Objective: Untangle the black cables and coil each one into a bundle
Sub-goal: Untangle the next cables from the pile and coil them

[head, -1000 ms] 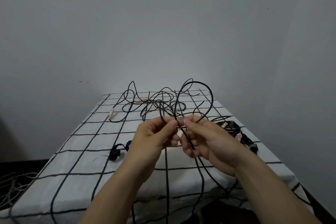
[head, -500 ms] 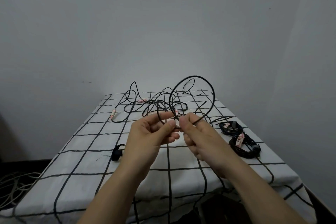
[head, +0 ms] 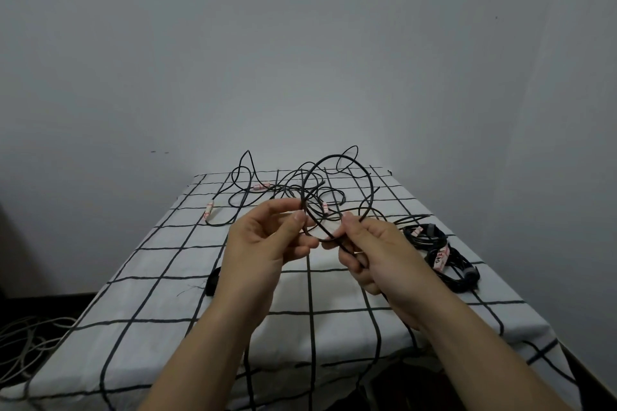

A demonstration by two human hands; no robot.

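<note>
Hands (head: pixel 263 243) (head: pixel 384 252) hide where the cable loop (head: pixel 330 157) crosses.

Cables (head: pixel 371 192) blk w/ pink-&-white labels (head: pixel 209 208), tablecloth (head: pixel 160 264) white w/ blk grid lines, coiled bundles (head: pixel 457 272) at right also blk w/ white tags (head: pixel 440 257) marked in red, wall (head: pixel 300 43) plain grey, floor cords (head: pixel 20 340) off-white.

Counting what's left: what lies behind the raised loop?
Behind the black cable loop, a tangle of pink-tagged black cables on the checked tablecloth; the left hand and right hand cover its near strands.
</note>
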